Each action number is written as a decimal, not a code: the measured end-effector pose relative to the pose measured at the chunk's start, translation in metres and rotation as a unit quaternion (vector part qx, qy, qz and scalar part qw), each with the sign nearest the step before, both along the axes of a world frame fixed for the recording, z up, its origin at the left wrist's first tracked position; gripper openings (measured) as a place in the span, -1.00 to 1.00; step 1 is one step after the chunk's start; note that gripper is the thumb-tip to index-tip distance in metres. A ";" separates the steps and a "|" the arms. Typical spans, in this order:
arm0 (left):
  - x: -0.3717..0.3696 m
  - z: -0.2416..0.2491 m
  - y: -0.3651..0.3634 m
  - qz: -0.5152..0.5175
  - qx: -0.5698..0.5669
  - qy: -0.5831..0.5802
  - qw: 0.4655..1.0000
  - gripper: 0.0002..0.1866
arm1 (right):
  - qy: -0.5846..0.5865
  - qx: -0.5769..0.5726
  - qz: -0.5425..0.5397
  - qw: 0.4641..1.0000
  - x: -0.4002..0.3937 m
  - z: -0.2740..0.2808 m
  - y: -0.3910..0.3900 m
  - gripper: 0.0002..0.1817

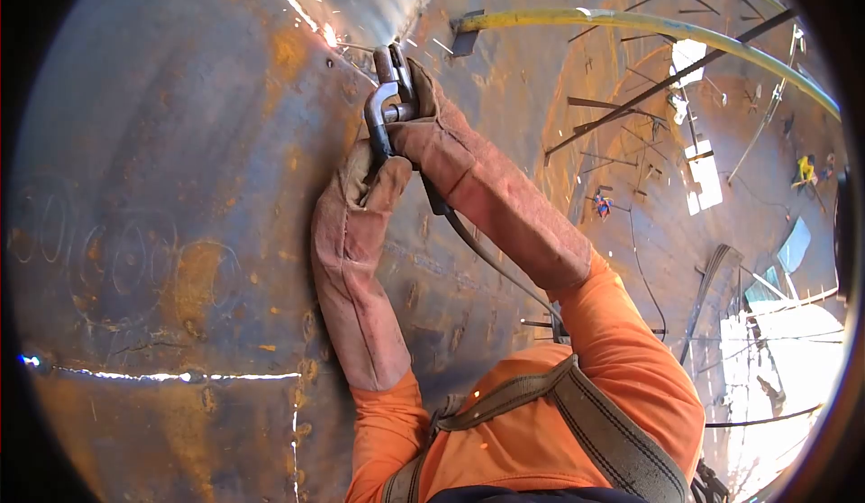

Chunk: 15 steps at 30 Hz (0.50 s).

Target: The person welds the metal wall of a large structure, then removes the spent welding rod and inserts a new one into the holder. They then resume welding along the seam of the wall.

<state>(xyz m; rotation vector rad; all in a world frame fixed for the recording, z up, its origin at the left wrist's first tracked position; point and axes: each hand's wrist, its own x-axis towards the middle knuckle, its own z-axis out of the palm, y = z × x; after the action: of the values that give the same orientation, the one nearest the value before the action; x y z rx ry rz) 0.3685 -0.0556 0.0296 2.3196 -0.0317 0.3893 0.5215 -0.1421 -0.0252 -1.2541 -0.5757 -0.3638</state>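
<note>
A metal electrode holder (pixel 387 98) points up toward the steel wall, with a thin rod (pixel 357 47) running left from its jaws. Bright sparks (pixel 331 35) glow near the rod's far end, beside a lit seam. My right hand (pixel 421 111), in a thick reddish leather glove, is closed round the holder from the right. Below it, my left hand (pixel 374 177), in a matching glove, grips the lower part of the holder. A dark cable (pixel 487 253) trails down from the holder toward my orange sleeve.
Rusty curved steel plate (pixel 180 188) fills the left side, with a lit gap (pixel 185 377) low down. A yellow hose (pixel 631 20) arches across the upper right. Far below on the right are metal bars, two people (pixel 602 203) (pixel 805 172) and bright openings (pixel 705 177).
</note>
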 end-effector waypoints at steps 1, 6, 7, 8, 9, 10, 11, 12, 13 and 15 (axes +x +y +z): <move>-0.001 -0.002 0.000 0.000 0.007 -0.009 1.000 -0.66 | 0.002 0.156 0.196 0.968 0.038 -0.031 0.024 -0.51; 0.002 -0.009 0.002 0.017 -0.053 -0.012 0.998 -0.74 | 0.039 0.048 -0.010 0.998 0.054 -0.050 0.048 -0.78; 0.000 -0.009 0.000 0.019 -0.051 -0.022 0.998 -0.73 | 0.040 0.047 -0.010 0.998 0.049 -0.046 0.053 -0.78; -0.002 -0.007 -0.003 0.021 -0.049 -0.032 0.998 -0.72 | 0.019 0.123 0.043 0.991 0.045 -0.041 0.058 -0.78; -0.003 0.003 -0.001 0.017 0.029 -0.001 0.999 -0.66 | -0.003 0.197 0.096 0.976 0.041 -0.036 0.063 -0.70; -0.003 0.001 0.000 0.017 0.028 0.000 0.999 -0.66 | -0.024 0.269 0.147 0.951 0.038 -0.032 0.064 -0.58; -0.002 -0.002 0.000 0.007 -0.009 -0.008 1.000 -0.64 | -0.008 0.277 0.154 0.949 0.036 -0.031 0.062 -0.57; -0.001 -0.005 0.001 -0.002 -0.047 -0.016 0.999 -0.63 | 0.003 0.266 0.145 0.953 0.032 -0.031 0.059 -0.56; -0.001 -0.006 0.003 -0.001 -0.048 -0.015 0.999 -0.63 | 0.008 0.252 0.132 0.959 0.030 -0.032 0.056 -0.55; 0.000 -0.007 0.006 0.045 0.068 -0.033 0.996 -0.59 | 0.009 0.226 0.109 0.968 0.025 -0.033 0.050 -0.52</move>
<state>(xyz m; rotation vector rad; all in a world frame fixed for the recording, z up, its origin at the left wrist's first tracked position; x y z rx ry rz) 0.3686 -0.0496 0.0228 2.4476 0.0152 0.5251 0.5469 -0.0919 -0.0583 -0.7464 -0.5706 -0.2787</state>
